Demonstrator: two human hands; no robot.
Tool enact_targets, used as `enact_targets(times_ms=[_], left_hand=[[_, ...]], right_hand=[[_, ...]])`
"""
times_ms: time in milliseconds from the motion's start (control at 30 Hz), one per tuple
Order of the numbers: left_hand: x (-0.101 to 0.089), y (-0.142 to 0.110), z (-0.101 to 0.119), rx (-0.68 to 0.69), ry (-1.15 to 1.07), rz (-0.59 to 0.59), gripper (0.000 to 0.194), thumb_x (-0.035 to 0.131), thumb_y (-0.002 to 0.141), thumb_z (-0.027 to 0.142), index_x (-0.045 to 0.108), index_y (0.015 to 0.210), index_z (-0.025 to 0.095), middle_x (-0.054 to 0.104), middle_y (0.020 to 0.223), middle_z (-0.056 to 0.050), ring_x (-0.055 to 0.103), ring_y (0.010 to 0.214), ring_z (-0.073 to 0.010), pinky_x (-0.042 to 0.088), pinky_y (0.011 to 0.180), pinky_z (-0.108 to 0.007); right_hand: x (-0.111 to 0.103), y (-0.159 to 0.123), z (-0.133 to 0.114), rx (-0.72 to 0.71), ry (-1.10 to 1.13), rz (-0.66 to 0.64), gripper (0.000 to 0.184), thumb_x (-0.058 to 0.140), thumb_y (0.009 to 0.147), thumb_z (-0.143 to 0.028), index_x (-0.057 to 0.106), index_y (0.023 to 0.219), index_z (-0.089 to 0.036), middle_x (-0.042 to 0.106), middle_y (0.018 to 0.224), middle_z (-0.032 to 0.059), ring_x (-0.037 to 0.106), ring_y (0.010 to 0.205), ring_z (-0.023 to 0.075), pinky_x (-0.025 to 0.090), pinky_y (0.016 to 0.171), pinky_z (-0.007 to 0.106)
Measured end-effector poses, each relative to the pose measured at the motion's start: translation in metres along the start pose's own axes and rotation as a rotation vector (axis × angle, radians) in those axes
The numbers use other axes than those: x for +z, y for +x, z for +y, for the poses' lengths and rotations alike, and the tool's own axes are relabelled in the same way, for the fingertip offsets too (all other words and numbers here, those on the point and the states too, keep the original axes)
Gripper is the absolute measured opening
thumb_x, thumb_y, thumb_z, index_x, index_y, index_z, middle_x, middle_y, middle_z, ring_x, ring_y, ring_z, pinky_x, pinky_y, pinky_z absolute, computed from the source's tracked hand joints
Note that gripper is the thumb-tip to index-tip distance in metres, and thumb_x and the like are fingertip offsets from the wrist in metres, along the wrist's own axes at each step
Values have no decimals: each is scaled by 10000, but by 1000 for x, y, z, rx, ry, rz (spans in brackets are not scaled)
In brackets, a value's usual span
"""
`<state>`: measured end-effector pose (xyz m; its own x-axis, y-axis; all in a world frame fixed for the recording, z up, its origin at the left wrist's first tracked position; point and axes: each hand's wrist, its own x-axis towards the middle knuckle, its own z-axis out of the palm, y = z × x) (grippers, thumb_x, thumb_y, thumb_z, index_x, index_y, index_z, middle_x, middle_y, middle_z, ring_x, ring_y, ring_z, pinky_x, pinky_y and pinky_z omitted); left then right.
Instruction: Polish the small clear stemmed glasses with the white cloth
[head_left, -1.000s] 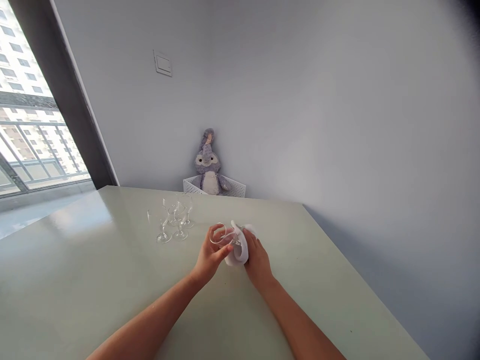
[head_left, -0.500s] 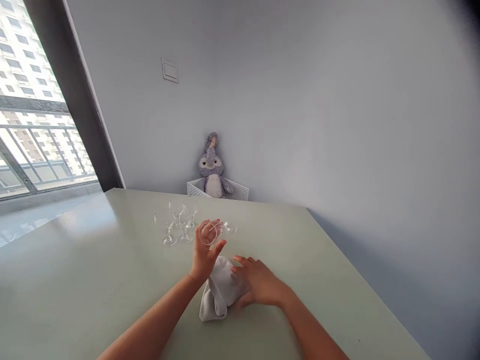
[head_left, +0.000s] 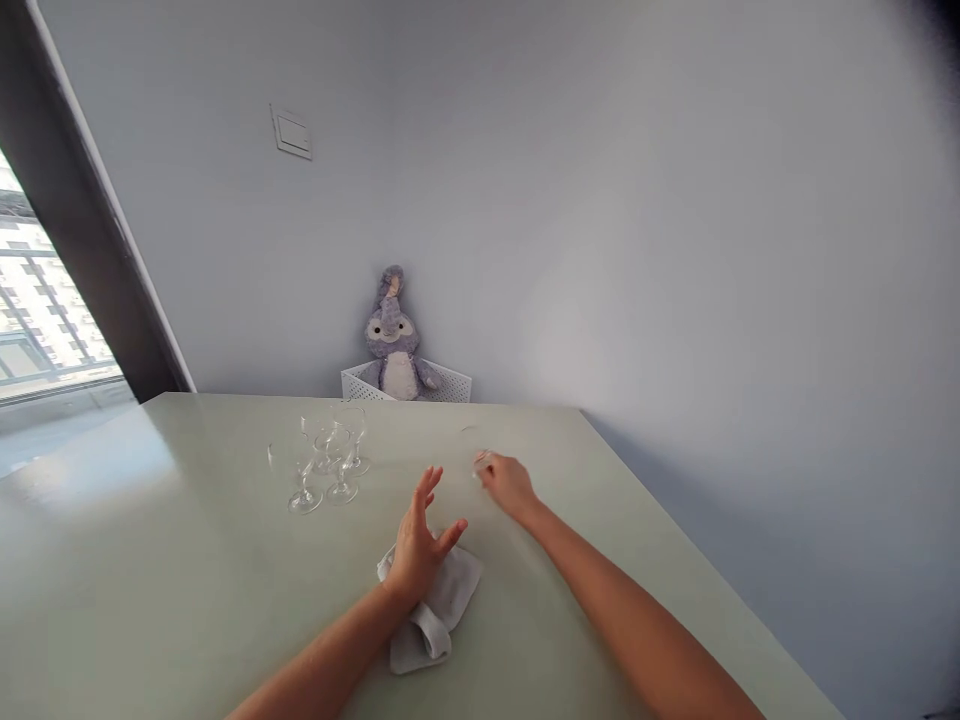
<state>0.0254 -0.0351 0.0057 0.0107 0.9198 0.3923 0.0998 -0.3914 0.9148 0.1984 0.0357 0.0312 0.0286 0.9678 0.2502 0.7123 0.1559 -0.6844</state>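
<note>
glass (head_left: 469, 431) at the right hand (head_left: 507, 484)

faint and blurred, it shows at that hand's curled fingers, seemingly held; its long axis cannot be told. it lies ahead and right of the left hand (head_left: 415, 555), which is spread wide, holding nothing, above the cloth (head_left: 459, 590). 4 stemmed glasses (head_left: 342, 490) stand left on the bench (head_left: 180, 570). no writing readable.

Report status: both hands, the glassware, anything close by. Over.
Left grip open, holding nothing, partly hiding the cloth. Right grip closed, apparently on a blurred glass. Stemmed glasses upright to the left, apart from both.
</note>
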Motion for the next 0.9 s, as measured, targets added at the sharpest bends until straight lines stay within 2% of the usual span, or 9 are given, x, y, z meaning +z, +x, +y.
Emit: enact_targets(times_ms=[67, 167, 267, 367, 533, 733, 800, 900], left_hand=[[0, 3, -6, -117, -3, -1, 566, 580, 749, 392, 351, 1257, 295, 463, 1278, -84, 513, 1064, -225, 378, 911, -421], [-1, 9, -16, -248, -47, 59, 465, 517, 783, 431, 399, 1201, 267, 539, 1167, -93, 553, 975, -209, 412, 848, -394], [-1, 13, -23, -272, -92, 107, 428, 508, 781, 455, 433, 1145, 243, 573, 1088, -86, 550, 962, -192, 415, 836, -357], [-1, 15, -28, -255, -100, 102, 419, 488, 783, 476, 445, 1128, 241, 581, 1056, -72, 552, 941, -184, 433, 802, -339], [-1, 13, -26, -261, -69, 86, 401, 448, 806, 477, 430, 1126, 236, 574, 1032, -66, 540, 944, -185, 431, 805, -344], [-1, 12, -22, -263, -113, 104, 384, 409, 821, 489, 444, 1100, 228, 571, 987, -61, 530, 967, -191, 442, 776, -334], [-1, 12, -20, -273, -140, 116, 384, 406, 819, 496, 455, 1082, 220, 574, 966, -63, 532, 962, -192, 449, 766, -331], [-3, 11, -17, -287, -187, 160, 386, 373, 828, 507, 472, 1049, 207, 573, 932, -70, 541, 917, -188, 458, 745, -331]], right_hand=[[-18, 24, 32, 94, 30, 84, 218, 454, 784, -309, 615, 843, -173, 602, 573, -10, 549, 547, 126, 394, 588, 219], [-44, 51, 78, 256, 77, 198, 240, 430, 778, -301, 596, 812, -131, 583, 548, 2, 493, 433, 105, 394, 508, 215], [-59, 64, 112, 384, 124, 283, 226, 446, 757, -291, 582, 818, -121, 589, 561, 12, 490, 414, 96, 383, 454, 203], [-60, 69, 131, 467, 166, 328, 216, 474, 738, -276, 582, 841, -119, 589, 557, 12, 488, 399, 92, 378, 428, 196], [-55, 71, 142, 538, 211, 352, 204, 515, 708, -253, 594, 839, -117, 571, 512, 6, 485, 385, 97, 371, 405, 194], [-55, 67, 139, 568, 245, 338, 171, 538, 691, -233, 590, 814, -126, 562, 502, 9, 485, 379, 108, 375, 381, 203], [-58, 61, 133, 571, 263, 345, 226, 558, 672, -211, 576, 880, -123, 572, 525, 10, 491, 386, 110, 388, 382, 206], [-64, 45, 122, 570, 284, 404, 414, 580, 649, -196, 507, 1046, -108, 586, 594, 16, 501, 410, 117, 400, 384, 214]])
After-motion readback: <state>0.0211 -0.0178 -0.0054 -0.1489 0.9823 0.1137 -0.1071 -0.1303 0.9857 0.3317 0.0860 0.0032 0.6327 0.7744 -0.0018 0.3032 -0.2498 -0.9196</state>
